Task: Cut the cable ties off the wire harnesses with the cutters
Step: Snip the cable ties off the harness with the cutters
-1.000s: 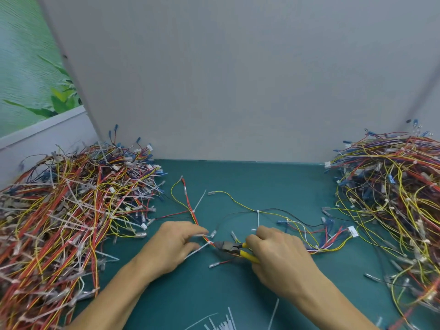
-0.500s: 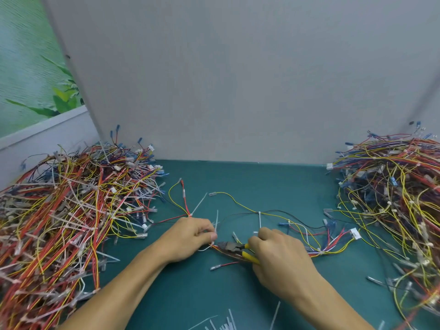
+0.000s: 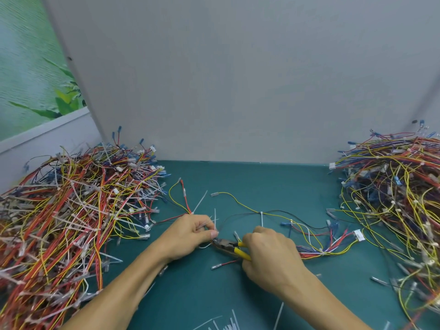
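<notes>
**Cutters at the tie, between two heaps of harnesses**

The person works at a bench covered by a green mat (image 3: 262, 179) and closed in at the back by a grey panel (image 3: 238, 79).

One wire harness (image 3: 312, 254) lies spread across the middle of the mat, its yellow, black, red and blue leads trailing off to the right. The left hand (image 3: 190, 234) has its fingers curled and pinches this harness at its left end. A white cable tie (image 3: 215, 217) stands up from between the fingertips there.

The right hand (image 3: 269, 256) is wrapped round the yellow handles of the cutters (image 3: 229, 246). Their dark head points left and sits just beside the left thumb, right at the pinched spot. Whether the blades are on the tie cannot be told.

A second tie (image 3: 262, 219) still binds the harness further along, just behind the right hand.

The left pile (image 3: 71, 210) is a deep tangle of red, yellow and white wires bristling with white tie tails. It fills that side of the mat up to the panel. The right pile (image 3: 392, 198) is a similar heap with more yellow and dark wire, and it runs off the picture's edge.

Loose cut ties (image 3: 226, 326) lie on the mat at the near edge, between the two forearms.
</notes>
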A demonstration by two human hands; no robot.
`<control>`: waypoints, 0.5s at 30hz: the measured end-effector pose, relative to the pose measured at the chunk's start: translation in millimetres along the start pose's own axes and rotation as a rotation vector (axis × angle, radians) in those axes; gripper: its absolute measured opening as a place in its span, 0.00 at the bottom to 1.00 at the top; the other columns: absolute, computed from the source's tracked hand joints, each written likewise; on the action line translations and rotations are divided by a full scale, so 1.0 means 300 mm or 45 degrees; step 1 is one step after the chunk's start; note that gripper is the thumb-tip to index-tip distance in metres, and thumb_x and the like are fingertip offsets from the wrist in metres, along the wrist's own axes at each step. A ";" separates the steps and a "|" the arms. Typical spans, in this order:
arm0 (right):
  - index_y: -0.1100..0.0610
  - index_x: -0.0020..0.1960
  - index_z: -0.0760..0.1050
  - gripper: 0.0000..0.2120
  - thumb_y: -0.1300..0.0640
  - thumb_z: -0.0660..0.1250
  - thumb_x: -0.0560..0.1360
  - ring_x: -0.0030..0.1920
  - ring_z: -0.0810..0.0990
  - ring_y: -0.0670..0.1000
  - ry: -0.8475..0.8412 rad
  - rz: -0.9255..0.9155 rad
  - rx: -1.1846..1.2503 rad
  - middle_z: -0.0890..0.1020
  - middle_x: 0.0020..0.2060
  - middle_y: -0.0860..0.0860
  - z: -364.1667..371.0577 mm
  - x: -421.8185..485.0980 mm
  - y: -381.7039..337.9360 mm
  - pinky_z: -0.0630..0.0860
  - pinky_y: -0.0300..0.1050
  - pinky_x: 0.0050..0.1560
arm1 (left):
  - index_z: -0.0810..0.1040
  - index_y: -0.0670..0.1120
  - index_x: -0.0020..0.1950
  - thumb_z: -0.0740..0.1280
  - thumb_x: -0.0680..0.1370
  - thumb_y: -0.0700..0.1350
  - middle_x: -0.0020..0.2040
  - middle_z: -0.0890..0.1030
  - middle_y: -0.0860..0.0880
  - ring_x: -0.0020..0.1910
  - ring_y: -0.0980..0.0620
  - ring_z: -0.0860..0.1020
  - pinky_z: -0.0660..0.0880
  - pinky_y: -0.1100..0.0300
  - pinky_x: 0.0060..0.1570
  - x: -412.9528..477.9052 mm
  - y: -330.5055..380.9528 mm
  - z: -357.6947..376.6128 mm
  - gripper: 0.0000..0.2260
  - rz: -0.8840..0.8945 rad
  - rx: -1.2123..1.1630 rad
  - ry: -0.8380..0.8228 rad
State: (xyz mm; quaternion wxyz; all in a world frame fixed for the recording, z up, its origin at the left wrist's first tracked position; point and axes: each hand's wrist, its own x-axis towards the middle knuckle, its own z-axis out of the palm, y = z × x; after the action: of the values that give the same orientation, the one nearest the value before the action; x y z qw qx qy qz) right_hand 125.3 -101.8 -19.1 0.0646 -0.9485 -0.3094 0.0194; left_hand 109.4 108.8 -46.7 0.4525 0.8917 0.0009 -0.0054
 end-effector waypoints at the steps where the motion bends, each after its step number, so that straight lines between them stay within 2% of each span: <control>1: 0.53 0.44 0.68 0.04 0.53 0.61 0.74 0.49 0.76 0.59 -0.002 0.004 -0.003 0.67 0.42 0.51 0.001 0.003 -0.004 0.64 0.46 0.39 | 0.77 0.51 0.36 0.70 0.76 0.43 0.23 0.66 0.56 0.28 0.55 0.62 0.58 0.58 0.33 0.000 0.000 0.000 0.09 -0.002 -0.005 0.001; 6: 0.54 0.51 0.74 0.10 0.51 0.61 0.75 0.50 0.77 0.59 -0.010 0.022 -0.018 0.74 0.47 0.52 -0.002 0.010 -0.017 0.66 0.45 0.40 | 0.77 0.50 0.36 0.70 0.76 0.42 0.22 0.67 0.55 0.27 0.57 0.62 0.59 0.61 0.30 -0.002 0.005 -0.002 0.09 -0.012 -0.024 0.006; 10: 0.53 0.44 0.68 0.04 0.53 0.61 0.74 0.49 0.76 0.58 -0.020 0.051 -0.005 0.68 0.42 0.51 -0.009 -0.001 -0.014 0.64 0.45 0.39 | 0.77 0.48 0.36 0.69 0.76 0.40 0.22 0.67 0.56 0.24 0.59 0.62 0.59 0.67 0.27 0.000 0.008 -0.001 0.09 -0.054 -0.149 0.016; 13: 0.53 0.43 0.66 0.04 0.54 0.61 0.73 0.50 0.76 0.58 -0.024 0.067 -0.026 0.70 0.43 0.52 -0.011 -0.006 -0.006 0.64 0.45 0.39 | 0.77 0.47 0.37 0.69 0.76 0.39 0.21 0.70 0.56 0.23 0.61 0.63 0.61 0.70 0.27 0.000 0.011 0.001 0.09 -0.064 -0.187 0.000; 15: 0.53 0.42 0.66 0.04 0.54 0.61 0.73 0.50 0.76 0.58 -0.029 0.065 -0.032 0.68 0.42 0.51 -0.011 -0.005 -0.006 0.63 0.45 0.39 | 0.77 0.47 0.37 0.69 0.76 0.39 0.21 0.69 0.56 0.23 0.61 0.63 0.61 0.69 0.27 0.000 0.010 0.001 0.09 -0.061 -0.178 -0.002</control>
State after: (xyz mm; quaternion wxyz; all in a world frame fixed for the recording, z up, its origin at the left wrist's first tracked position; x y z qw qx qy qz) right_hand 123.4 -101.6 -15.6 0.0486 -0.9565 -0.2862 0.0279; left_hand 109.6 106.6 -44.4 0.5133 0.8577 0.0222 -0.0170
